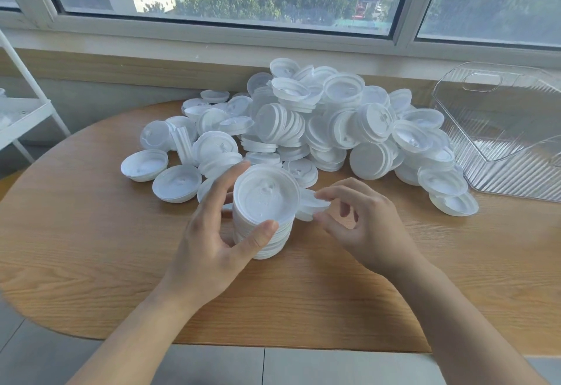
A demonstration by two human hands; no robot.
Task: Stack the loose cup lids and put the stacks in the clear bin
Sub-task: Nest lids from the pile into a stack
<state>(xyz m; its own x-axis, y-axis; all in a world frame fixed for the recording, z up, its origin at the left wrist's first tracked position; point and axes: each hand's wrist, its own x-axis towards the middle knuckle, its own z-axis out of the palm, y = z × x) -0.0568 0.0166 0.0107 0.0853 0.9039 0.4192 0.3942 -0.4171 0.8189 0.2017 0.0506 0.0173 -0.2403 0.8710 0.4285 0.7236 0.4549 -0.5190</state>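
Note:
A stack of white cup lids (265,199) stands upright on the wooden table (91,233), just in front of me. My left hand (212,239) grips this stack, thumb on its near rim and fingers round its far left side. Right beside the stack, my right hand (361,223) pinches a single loose lid (311,207) between thumb and fingertips, tilted on edge. A big heap of loose lids (318,123) covers the table's far side. The clear ribbed bin (510,132) sits at the far right and looks empty.
A window sill and window run behind the heap. A white metal rack (27,105) stands at the left beyond the table edge. Bare wood lies between the stack and the rounded front edge of the table.

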